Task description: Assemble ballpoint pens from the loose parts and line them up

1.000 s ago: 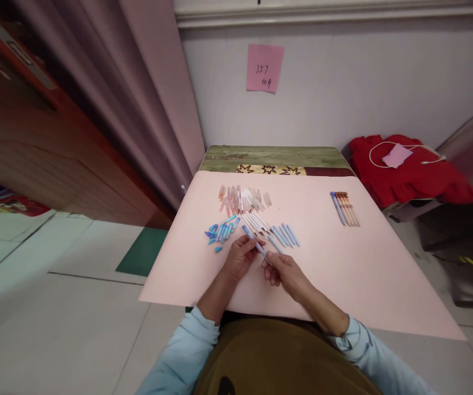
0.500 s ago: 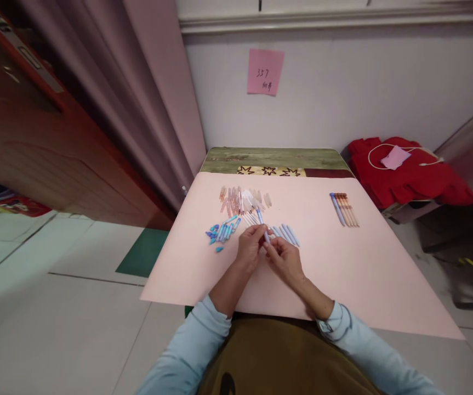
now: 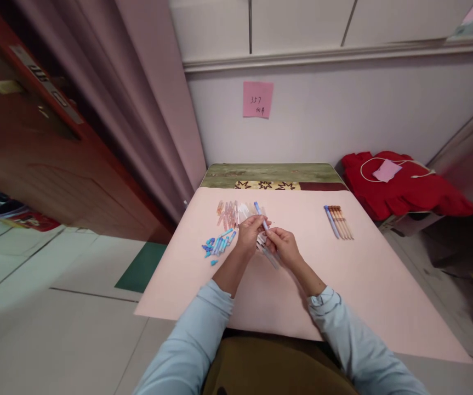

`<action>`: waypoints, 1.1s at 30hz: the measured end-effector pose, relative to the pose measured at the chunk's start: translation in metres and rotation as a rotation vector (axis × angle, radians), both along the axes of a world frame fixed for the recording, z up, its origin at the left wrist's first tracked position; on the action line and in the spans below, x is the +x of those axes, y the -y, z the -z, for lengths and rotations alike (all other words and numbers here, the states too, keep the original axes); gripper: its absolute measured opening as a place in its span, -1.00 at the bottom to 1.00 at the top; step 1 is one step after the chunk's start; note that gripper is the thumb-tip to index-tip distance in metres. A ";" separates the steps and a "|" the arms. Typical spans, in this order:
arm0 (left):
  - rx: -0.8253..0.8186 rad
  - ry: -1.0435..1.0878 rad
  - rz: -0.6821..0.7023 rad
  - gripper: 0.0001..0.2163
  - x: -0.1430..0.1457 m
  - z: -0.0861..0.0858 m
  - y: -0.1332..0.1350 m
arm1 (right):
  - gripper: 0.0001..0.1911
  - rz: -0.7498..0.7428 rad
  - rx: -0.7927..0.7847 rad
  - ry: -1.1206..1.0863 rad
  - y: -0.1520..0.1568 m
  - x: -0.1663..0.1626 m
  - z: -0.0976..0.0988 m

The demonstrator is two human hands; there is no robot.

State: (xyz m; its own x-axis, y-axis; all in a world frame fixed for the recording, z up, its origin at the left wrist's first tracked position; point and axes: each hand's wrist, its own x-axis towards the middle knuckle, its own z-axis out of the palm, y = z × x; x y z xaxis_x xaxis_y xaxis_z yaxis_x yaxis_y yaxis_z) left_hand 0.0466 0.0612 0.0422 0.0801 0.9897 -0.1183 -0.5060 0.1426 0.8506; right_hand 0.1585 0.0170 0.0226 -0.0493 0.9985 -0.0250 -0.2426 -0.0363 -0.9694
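Observation:
My left hand (image 3: 249, 232) and my right hand (image 3: 282, 245) meet over the pink sheet (image 3: 343, 285), both pinched on one blue pen (image 3: 260, 215) whose tip points away from me. Under my hands lie several white refills and pale blue pen barrels (image 3: 269, 255). To the left sits a heap of small blue caps (image 3: 217, 245). Behind it lies a cluster of clear and pinkish pen parts (image 3: 231, 212). A row of finished pens (image 3: 338, 221) rests at the far right of the sheet.
The sheet covers a small table whose green, patterned top (image 3: 271, 174) shows at the far edge against the wall. A pink note (image 3: 257, 100) hangs on the wall. Red cloth (image 3: 400, 184) with a white cable lies at the right. A curtain (image 3: 137, 109) hangs at the left.
Both hands moved away from me over the parts with the blue pen, which turned from lying slantwise to pointing away. The camera tilted upward.

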 end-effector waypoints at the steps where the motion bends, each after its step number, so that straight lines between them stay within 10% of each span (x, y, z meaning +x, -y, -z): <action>1: 0.007 0.010 0.024 -0.73 0.001 -0.001 -0.001 | -0.60 -0.054 -0.048 -0.073 -0.003 0.004 0.000; 7: 0.016 0.076 0.087 -0.74 0.016 -0.002 -0.002 | -0.63 -0.212 -0.186 -0.328 -0.013 0.026 0.010; 33: 0.050 -0.235 -0.254 -0.75 0.059 0.021 0.018 | -0.69 -0.072 0.060 -0.015 -0.013 0.056 0.028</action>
